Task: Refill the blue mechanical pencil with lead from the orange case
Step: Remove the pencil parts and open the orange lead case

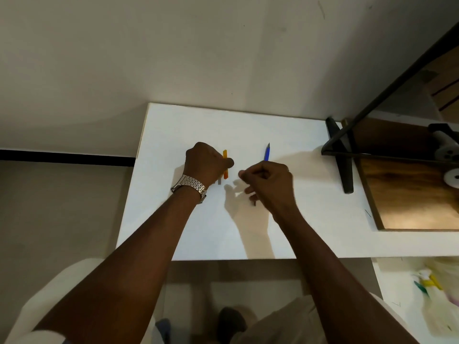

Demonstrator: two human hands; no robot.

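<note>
My left hand [207,163], with a metal watch on its wrist, is closed around the slim orange lead case [225,154] and holds it upright just above the white table [298,219]. The blue mechanical pencil [267,152] sticks out past my right hand [267,182], tip pointing away from me. My right hand is curled into a loose fist, thumb and forefinger pinched together toward the case. The pencil's rear end is hidden behind that hand. No lead is visible between the fingers.
A black metal stand [341,155] rises at the table's right, beside a brown wooden board [409,192] carrying white wheels [449,150]. The table's left edge drops off near my left forearm. Yellow and green items [428,284] lie low on the right.
</note>
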